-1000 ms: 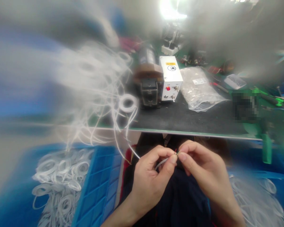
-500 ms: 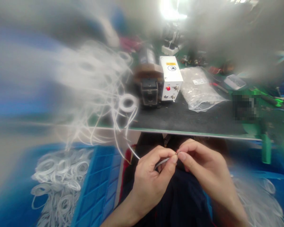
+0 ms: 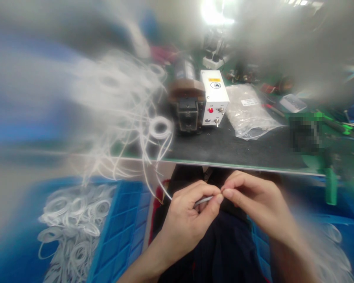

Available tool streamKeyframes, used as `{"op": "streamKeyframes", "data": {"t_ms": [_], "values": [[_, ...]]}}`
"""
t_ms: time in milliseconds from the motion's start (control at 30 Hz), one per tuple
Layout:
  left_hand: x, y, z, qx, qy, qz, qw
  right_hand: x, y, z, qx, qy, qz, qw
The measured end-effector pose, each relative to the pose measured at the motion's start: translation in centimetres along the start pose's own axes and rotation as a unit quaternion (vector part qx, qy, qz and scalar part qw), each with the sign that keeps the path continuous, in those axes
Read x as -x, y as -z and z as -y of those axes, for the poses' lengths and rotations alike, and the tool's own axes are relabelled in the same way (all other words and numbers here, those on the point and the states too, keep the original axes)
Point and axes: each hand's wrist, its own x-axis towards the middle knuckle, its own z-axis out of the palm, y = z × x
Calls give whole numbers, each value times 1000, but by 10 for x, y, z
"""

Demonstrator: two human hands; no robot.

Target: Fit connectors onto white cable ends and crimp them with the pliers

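Note:
My left hand (image 3: 191, 222) is closed in a pinch around a white cable (image 3: 203, 200), close to its end. A length of the cable passes under the palm and comes out left of the hand, towards the coils at the table edge. My right hand (image 3: 255, 202) is also closed, with thumb and forefinger pressed together at the cable's tip. The fingertips of both hands nearly touch, and they hide the tip itself. Both hands are above my lap, just in front of the table edge. A coil of white cable (image 3: 160, 127) lies at the edge, up and to the left.
On the table stands a machine with a white control box (image 3: 215, 96) and a lit red light. Beside it lies a clear plastic bag (image 3: 250, 114). A blue crate (image 3: 118, 236) with coiled cables is at left, more coils (image 3: 332, 251) at right. A green-handled tool (image 3: 331, 184) overhangs the edge.
Both hands have shifted very slightly to the right. The right thumb and forefinger have rolled a little at the cable tip, and the small gap between the fingertips has narrowed.

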Motion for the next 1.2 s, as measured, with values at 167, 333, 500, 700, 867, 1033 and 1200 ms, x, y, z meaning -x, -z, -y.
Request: {"op": "streamKeyframes", "data": {"t_ms": [167, 333, 500, 700, 867, 1033, 1200], "values": [[0, -3, 0, -19, -17, -13, 1000, -2, -2, 2, -24, -16, 5, 1000], [-2, -6, -1, -43, -29, -46, 998, 4, -13, -1, -13, -12, -37, 999], [-3, -11, 1, -24, -23, -63, 997, 10, -19, 1, 85, 29, -100, 991], [-2, -15, 0, -28, -30, -75, 996, 15, -22, 1, 86, 48, -130, 987], [-1, -12, -1, 19, -9, -33, 999, 13, -13, -6, -43, -10, -73, 996], [-6, -10, 2, 118, 44, 8, 992, 7, -5, -6, -153, -78, -3, 985], [-11, -10, 1, 102, 52, 13, 993, 8, -9, 3, -26, -27, -88, 995]]}}
